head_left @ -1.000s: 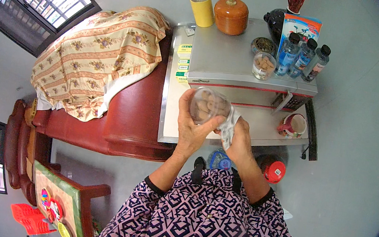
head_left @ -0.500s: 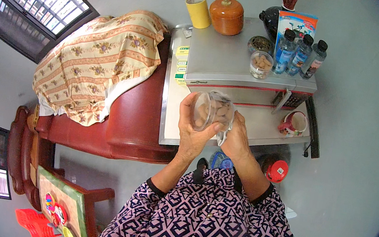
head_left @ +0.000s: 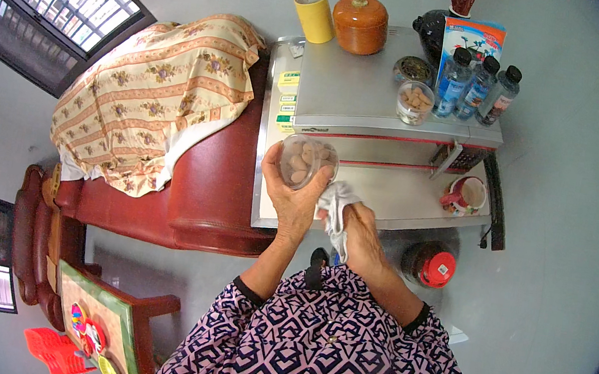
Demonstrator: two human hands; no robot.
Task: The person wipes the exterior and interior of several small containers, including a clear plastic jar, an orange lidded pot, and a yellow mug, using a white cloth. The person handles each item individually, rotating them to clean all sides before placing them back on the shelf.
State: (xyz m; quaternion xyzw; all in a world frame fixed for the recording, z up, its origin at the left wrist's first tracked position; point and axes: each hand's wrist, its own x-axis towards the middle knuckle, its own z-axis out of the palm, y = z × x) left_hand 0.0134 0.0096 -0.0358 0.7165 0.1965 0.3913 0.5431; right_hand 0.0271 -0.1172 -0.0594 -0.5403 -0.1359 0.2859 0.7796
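Observation:
My left hand (head_left: 289,195) is wrapped round a clear round plastic jar (head_left: 307,162) with tan, nut-like pieces inside. It is raised in front of the silver microwave-like appliance (head_left: 359,92). My right hand (head_left: 359,234) grips a crumpled white cloth (head_left: 338,211), just to the lower right of the jar and apart from it. On the appliance's front edge stands a similar clear jar (head_left: 414,102) with tan pieces. Behind it sits a round glass jar (head_left: 412,70) with dark contents.
Three dark-capped bottles (head_left: 474,89) and a black vase (head_left: 430,33) stand on the appliance's right. A wooden pot (head_left: 360,25) and yellow cylinder (head_left: 313,17) are at back left. A patterned cup (head_left: 464,195) sits low right, a red-lidded jar (head_left: 438,269) below, a red sofa (head_left: 215,190) left.
The jar has moved left and a little up in my left hand. My right hand has drawn away from it, down and to the right, taking the white cloth along.

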